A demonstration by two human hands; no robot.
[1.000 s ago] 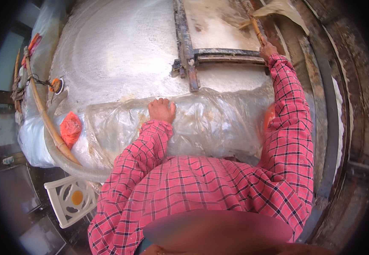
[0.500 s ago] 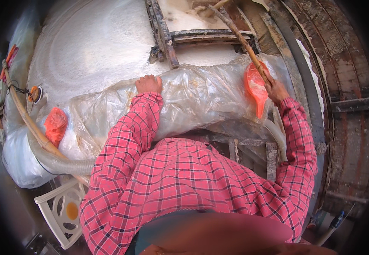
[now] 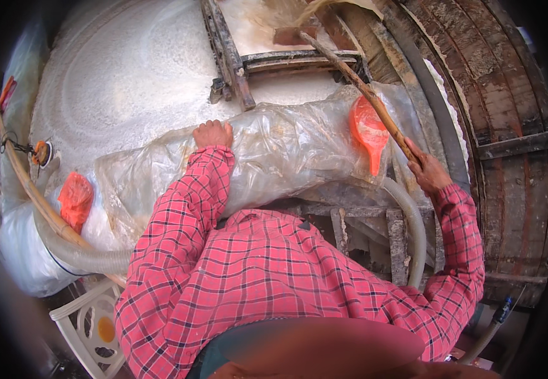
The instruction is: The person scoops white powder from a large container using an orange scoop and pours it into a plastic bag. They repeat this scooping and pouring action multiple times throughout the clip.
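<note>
My right hand [image 3: 428, 170] is closed around the near end of a long wooden pole [image 3: 356, 79]. The pole slants up and left, its far end close to a brown board [image 3: 294, 35] over wet white material. Whether the two are joined I cannot tell. My left hand [image 3: 213, 134] lies on the far edge of a thick, clear plastic sheet [image 3: 274, 142], its fingers bent over that edge. Under the pole, on the sheet, rests an orange plastic scoop [image 3: 369, 129] with white residue.
A wide bed of white material [image 3: 135, 76] spreads beyond the sheet. A dark wooden frame [image 3: 299, 58] crosses it. To the left are a bamboo pole [image 3: 31, 180], an orange plastic bag [image 3: 76, 201], a ribbed hose [image 3: 97, 256] and a white plastic chair [image 3: 88, 322]. Wooden planks [image 3: 507, 82] line the right.
My right hand has drawn back toward me and slightly right, pulling the pole along. The pole's far end sits lower and nearer. My left hand stays on the sheet; the whole view has shifted a little.
</note>
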